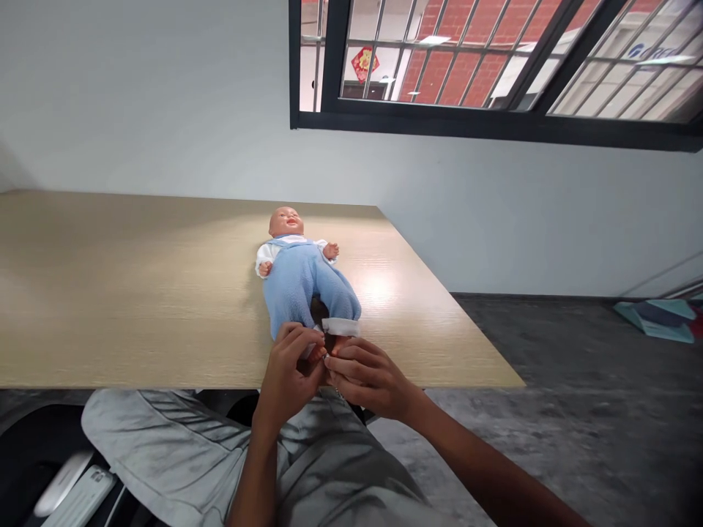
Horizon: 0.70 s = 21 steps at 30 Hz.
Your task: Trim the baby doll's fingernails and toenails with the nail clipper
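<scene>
A baby doll (301, 274) in fleecy blue overalls and a white long-sleeved top lies on its back, head away from me, its feet at the near table edge. The doll's right-hand trouser leg ends in a white cuff (340, 327), with a bare foot below it. My left hand (291, 369) is closed at the doll's other foot (315, 354), partly covering it. My right hand (365, 373) pinches something small and shiny between the feet; a thin chain-like strand (337, 393) shows under its fingertips. What the left fingers hold is hidden.
The light wood table (165, 293) ends at a slanting right edge. A barred window (439, 66) is in the wall behind. Two pale devices (80, 498) lie on a black chair at lower left. Teal and dark objects (659, 320) rest on the grey floor at right.
</scene>
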{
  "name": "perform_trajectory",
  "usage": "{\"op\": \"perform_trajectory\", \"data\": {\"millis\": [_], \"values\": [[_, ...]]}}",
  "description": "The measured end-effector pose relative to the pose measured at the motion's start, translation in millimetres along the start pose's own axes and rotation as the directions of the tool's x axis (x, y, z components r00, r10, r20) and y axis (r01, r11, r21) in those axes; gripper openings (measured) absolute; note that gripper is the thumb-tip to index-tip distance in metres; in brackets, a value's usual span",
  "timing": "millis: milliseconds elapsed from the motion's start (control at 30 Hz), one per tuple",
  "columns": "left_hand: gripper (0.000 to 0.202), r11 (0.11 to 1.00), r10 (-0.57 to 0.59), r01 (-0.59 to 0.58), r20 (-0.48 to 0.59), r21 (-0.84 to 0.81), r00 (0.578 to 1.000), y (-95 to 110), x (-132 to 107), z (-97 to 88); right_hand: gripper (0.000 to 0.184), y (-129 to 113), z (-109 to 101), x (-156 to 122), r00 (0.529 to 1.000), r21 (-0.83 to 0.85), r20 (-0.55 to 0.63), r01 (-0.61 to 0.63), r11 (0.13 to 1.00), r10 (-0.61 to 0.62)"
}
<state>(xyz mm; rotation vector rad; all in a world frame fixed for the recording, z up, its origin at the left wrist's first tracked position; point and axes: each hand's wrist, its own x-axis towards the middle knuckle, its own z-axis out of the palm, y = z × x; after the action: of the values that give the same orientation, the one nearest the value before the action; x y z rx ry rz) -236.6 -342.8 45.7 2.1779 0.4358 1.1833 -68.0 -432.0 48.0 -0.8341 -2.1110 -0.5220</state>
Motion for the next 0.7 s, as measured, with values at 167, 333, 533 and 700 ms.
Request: {"op": "perform_trajectory", "data": {"millis": [167, 333, 533, 700], "values": [[0.024, 1.0, -0.001, 0.001, 0.002, 0.004, 1.0, 0.2, -0.8, -0.4, 0.018, -0.2, -0.3, -0.9, 1.0, -0.003, 0.012, 0.01, 1.0, -0.01], [0.024, 1.0, -0.005, 0.005, 0.001, 0.01, 1.0, 0.6, -2.0, 0.2, 0.014, -0.8, -0.9, -0.3, 1.0, -0.004, 0.006, 0.0, 1.0, 0.0], [0.024, 1.0, -0.002, 0.002, 0.0, 0.013, 1.0, -0.4, -1.1, -0.6, 0.012, -0.7, -2.1, 2.1, 1.0, -0.004, 0.004, 0.003, 1.0, -0.003], [0.023, 1.0, 0.008, -0.008, 0.007, 0.007, 1.0, -1.2, -1.5, -1.0, 0.014, -0.8, -1.6, 2.1, 1.0, -0.007, 0.022, -0.002, 1.0, 0.002]]}}
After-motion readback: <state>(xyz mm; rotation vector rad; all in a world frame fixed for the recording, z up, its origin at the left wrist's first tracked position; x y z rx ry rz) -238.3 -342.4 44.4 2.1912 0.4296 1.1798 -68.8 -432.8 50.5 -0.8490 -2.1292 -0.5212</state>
